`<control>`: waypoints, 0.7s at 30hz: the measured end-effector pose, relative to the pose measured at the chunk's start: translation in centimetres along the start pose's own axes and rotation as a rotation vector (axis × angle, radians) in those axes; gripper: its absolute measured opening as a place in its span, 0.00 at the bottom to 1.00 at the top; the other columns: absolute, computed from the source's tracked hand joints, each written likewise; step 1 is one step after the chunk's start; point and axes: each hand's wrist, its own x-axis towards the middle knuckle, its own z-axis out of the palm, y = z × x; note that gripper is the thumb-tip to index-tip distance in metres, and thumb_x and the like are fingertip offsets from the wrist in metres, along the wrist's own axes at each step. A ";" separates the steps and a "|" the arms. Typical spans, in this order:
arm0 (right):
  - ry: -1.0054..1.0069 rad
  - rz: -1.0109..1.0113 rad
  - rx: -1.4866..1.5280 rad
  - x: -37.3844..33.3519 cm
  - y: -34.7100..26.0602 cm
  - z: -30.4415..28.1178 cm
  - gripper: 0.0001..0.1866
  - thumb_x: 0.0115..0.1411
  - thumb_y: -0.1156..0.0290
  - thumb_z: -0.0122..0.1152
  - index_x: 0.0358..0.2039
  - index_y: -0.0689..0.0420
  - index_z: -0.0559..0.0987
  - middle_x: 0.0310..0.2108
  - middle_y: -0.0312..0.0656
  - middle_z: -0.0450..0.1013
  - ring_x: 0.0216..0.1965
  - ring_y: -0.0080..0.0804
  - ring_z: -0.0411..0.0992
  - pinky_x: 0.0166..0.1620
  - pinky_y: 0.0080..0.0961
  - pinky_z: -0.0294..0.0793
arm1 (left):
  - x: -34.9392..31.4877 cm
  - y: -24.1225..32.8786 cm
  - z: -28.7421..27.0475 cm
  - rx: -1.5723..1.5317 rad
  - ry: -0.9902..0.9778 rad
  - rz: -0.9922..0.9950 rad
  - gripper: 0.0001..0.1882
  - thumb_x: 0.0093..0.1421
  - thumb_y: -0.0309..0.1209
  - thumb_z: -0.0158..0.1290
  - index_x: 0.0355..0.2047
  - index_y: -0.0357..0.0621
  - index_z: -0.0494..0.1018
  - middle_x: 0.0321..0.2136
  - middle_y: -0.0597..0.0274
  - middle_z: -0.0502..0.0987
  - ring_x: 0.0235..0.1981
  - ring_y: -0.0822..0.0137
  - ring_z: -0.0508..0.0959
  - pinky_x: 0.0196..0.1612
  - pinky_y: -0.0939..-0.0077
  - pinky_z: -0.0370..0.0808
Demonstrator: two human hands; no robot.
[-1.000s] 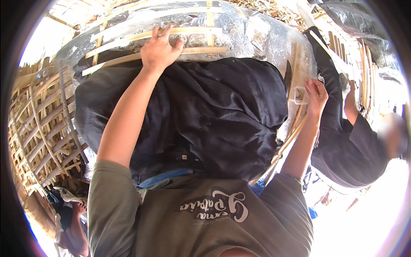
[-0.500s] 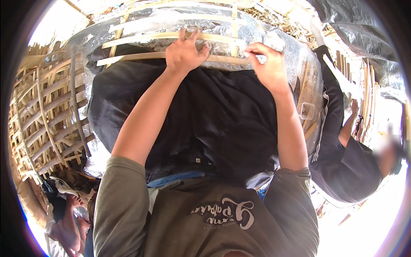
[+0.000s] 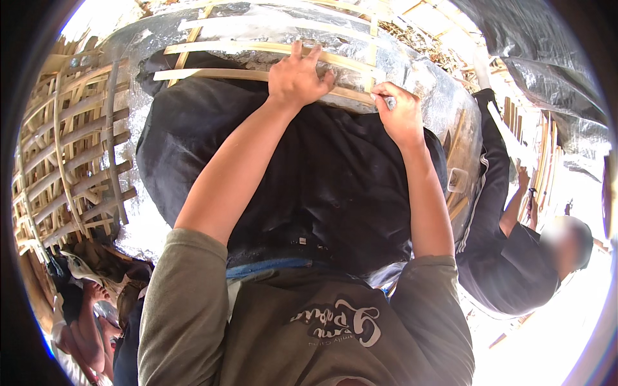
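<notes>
Black cloth (image 3: 290, 186) is covering the person's lap. Just beyond it, the left hand (image 3: 299, 77) is lying spread across two strips of a wooden frame (image 3: 225, 47), which is resting over a shiny plastic sheet (image 3: 425, 77). The right hand (image 3: 400, 112) is bunching its fingertips at the nearest strip's right end; whether they are gripping anything, I cannot tell. Off right, a co-worker (image 3: 515, 270) is stretching out one leg.
</notes>
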 end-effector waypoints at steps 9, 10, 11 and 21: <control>-0.008 0.043 0.038 -0.2 0.0 0.0 0.03 0.58 0.75 0.66 0.33 0.58 0.82 0.31 0.43 0.82 0.35 0.37 0.83 0.42 0.30 0.79 | -0.1 0.0 -0.1 0.009 0.000 -0.004 0.34 0.56 0.55 0.54 0.60 0.55 0.75 0.59 0.37 0.71 0.39 0.43 0.84 0.41 0.54 0.82; -0.012 0.048 0.033 -0.2 -0.1 0.0 0.03 0.58 0.75 0.66 0.34 0.58 0.82 0.31 0.43 0.82 0.35 0.37 0.83 0.42 0.30 0.79 | -0.1 0.0 -0.2 0.011 0.013 -0.002 0.33 0.56 0.55 0.55 0.59 0.55 0.75 0.58 0.37 0.72 0.39 0.42 0.84 0.40 0.54 0.83; -0.010 0.048 0.038 -0.2 -0.1 0.1 0.04 0.58 0.75 0.66 0.34 0.58 0.82 0.31 0.43 0.82 0.35 0.37 0.83 0.42 0.30 0.79 | -0.1 0.0 -0.1 0.005 0.023 0.004 0.33 0.57 0.55 0.55 0.59 0.55 0.75 0.58 0.37 0.72 0.39 0.42 0.84 0.40 0.54 0.83; -0.061 0.110 0.011 0.0 0.3 0.1 0.05 0.55 0.75 0.68 0.33 0.57 0.82 0.31 0.42 0.82 0.36 0.39 0.82 0.43 0.33 0.79 | -0.1 -0.1 -0.3 -0.008 0.011 -0.001 0.34 0.57 0.56 0.55 0.60 0.55 0.75 0.60 0.34 0.70 0.40 0.41 0.84 0.42 0.55 0.83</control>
